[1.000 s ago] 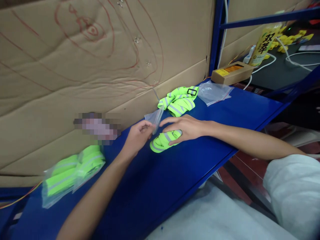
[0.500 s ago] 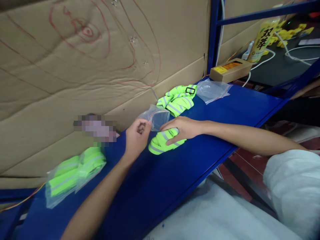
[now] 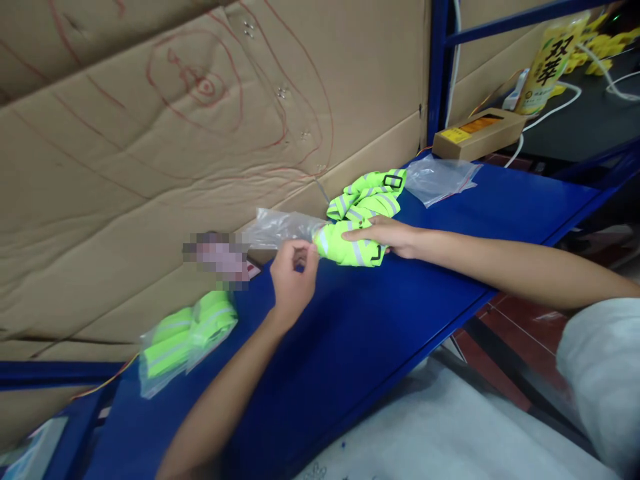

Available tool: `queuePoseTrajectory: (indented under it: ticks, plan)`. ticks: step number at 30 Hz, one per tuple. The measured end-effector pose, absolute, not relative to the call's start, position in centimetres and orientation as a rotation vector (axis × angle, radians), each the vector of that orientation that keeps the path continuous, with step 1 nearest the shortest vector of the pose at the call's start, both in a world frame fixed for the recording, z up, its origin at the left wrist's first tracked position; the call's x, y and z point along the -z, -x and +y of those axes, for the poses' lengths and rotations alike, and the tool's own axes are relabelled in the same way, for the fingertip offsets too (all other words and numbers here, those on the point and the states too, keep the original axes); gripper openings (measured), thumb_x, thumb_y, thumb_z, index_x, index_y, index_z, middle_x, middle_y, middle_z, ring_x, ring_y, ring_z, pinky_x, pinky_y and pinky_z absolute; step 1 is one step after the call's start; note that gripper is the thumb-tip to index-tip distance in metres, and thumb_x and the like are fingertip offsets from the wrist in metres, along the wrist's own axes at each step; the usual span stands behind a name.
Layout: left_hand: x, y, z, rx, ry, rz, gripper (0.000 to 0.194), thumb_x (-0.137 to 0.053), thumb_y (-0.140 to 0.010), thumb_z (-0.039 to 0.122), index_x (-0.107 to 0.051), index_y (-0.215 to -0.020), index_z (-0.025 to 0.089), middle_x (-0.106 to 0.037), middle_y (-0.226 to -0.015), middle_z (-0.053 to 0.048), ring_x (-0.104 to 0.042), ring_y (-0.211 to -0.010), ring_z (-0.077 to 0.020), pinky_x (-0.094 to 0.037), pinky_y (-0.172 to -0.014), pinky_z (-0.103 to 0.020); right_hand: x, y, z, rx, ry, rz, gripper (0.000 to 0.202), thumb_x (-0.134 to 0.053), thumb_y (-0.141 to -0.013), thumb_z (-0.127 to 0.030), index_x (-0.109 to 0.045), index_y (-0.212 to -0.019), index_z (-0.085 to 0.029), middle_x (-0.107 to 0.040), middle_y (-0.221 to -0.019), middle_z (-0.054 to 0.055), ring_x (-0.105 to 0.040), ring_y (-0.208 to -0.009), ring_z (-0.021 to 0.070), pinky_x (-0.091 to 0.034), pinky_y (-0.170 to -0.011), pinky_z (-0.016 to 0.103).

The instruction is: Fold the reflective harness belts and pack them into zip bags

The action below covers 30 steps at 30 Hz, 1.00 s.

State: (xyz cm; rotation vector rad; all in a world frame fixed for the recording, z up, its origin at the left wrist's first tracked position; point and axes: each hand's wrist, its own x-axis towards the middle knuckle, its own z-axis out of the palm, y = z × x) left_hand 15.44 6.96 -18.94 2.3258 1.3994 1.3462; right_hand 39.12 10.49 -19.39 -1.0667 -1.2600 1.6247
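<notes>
My right hand (image 3: 387, 237) is wrapped round a folded neon-yellow reflective strap (image 3: 350, 245) with a black buckle. My left hand (image 3: 295, 270) pinches the edge of a clear plastic bag (image 3: 283, 228) at the strap's left end; the bag extends to the left, and the strap's end is at its mouth. Just behind the held strap lies another loose neon strap (image 3: 373, 193) with a black buckle. Two folded neon straps in clear bags (image 3: 193, 333) lie at the left of the blue table (image 3: 320, 353).
Flat clear bags (image 3: 443, 179) lie behind at the right, beside a cardboard box (image 3: 477, 133). A yellow-labelled bottle (image 3: 547, 70) and white cables stand beyond. A cardboard wall (image 3: 200, 147) runs along the back. A blurred phone-like object (image 3: 223, 259) leans by it.
My right hand has lifted the folded strap from the table and brought it to the bag's mouth. The bag now stretches to the left. The view has shifted slightly.
</notes>
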Motion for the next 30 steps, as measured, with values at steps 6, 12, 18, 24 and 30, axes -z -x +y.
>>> queuePoseTrajectory:
  ticks: [6, 12, 18, 24, 30]
  plan:
    - [18.4, -15.1, 7.0, -0.923, -2.791, 1.095, 0.021, -0.055, -0.102, 0.037, -0.066, -0.092, 0.021, -0.072, -0.092, -0.007, -0.066, -0.090, -0.0196, -0.052, -0.088, -0.034, 19.1, -38.8, 9.9, -1.610, 0.972, -1.248, 0.043, -0.094, -0.072, -0.043, -0.079, -0.104, -0.018, -0.080, -0.109, 0.007, -0.076, -0.088, 0.0196, -0.064, -0.079, 0.032]
    - [16.0, -13.2, 5.9, -1.059, -3.031, 0.843, 0.015, -0.068, -0.097, 0.033, -0.075, -0.092, 0.021, -0.076, -0.089, -0.007, -0.070, -0.083, -0.0183, -0.053, -0.080, -0.032, 18.6, -38.4, 8.9, -1.590, 0.718, -1.154, 0.048, -0.095, -0.069, -0.045, -0.079, -0.106, -0.017, -0.080, -0.112, 0.007, -0.077, -0.096, 0.0197, -0.064, -0.089, 0.031]
    - [15.3, -14.6, 5.2, -1.593, -1.923, 0.919, 0.034, -0.073, -0.092, 0.056, -0.072, -0.093, 0.022, -0.068, -0.082, -0.002, -0.065, -0.077, -0.0141, -0.054, -0.072, -0.026, 18.0, -38.6, 8.7, -1.638, 0.509, -1.050, 0.052, -0.093, -0.070, -0.051, -0.079, -0.108, -0.019, -0.080, -0.110, 0.009, -0.077, -0.093, 0.0206, -0.065, -0.087, 0.032]
    - [15.1, -20.3, 5.5, -1.295, -1.218, 0.698, 0.071, -0.088, -0.076, 0.059, -0.065, -0.133, 0.023, -0.071, -0.133, -0.011, -0.064, -0.131, -0.0280, -0.051, -0.112, -0.041, 18.2, -37.9, 7.8, -1.263, 0.637, -1.329, 0.050, -0.096, -0.064, -0.048, -0.080, -0.101, -0.019, -0.080, -0.104, 0.005, -0.074, -0.098, 0.0219, -0.061, -0.093, 0.036]
    - [15.5, -22.7, 5.6, -1.370, -1.280, 0.760, 0.064, -0.092, -0.077, 0.039, -0.068, -0.132, 0.019, -0.075, -0.127, -0.010, -0.069, -0.126, -0.0288, -0.054, -0.111, -0.041, 18.2, -37.8, 8.3, -1.223, 0.656, -1.254, 0.053, -0.089, -0.069, -0.057, -0.077, -0.101, -0.016, -0.078, -0.098, 0.006, -0.073, -0.094, 0.0229, -0.061, -0.089, 0.039]
